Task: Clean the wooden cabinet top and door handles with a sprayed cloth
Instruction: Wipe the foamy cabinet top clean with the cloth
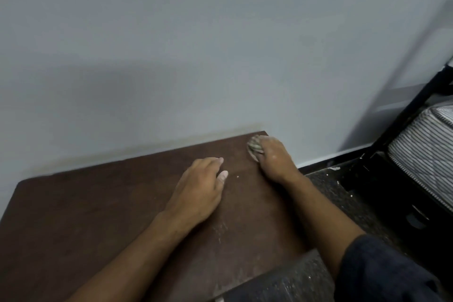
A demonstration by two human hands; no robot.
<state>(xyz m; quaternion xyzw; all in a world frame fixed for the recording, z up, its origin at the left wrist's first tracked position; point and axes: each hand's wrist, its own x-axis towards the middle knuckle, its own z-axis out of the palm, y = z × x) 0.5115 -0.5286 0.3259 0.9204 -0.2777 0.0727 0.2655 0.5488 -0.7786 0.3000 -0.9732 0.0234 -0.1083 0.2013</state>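
The dark brown wooden cabinet top point(103, 203) fills the lower left of the view, set against a pale wall. At its far right corner my right hand point(274, 157) grips a bunched greenish cloth point(253, 147) and presses it onto the wood. My left hand point(198, 189) lies flat on the top near the middle, fingers straight, holding nothing. Pale dust streaks and specks point(220, 228) show on the wood between my forearms. The door handles are out of view.
A grey speckled floor point(343, 194) runs along the cabinet's right side. A black metal bed frame point(402, 115) with a striped mattress point(426, 145) stands at the far right. The wall point(196, 44) backs the cabinet closely.
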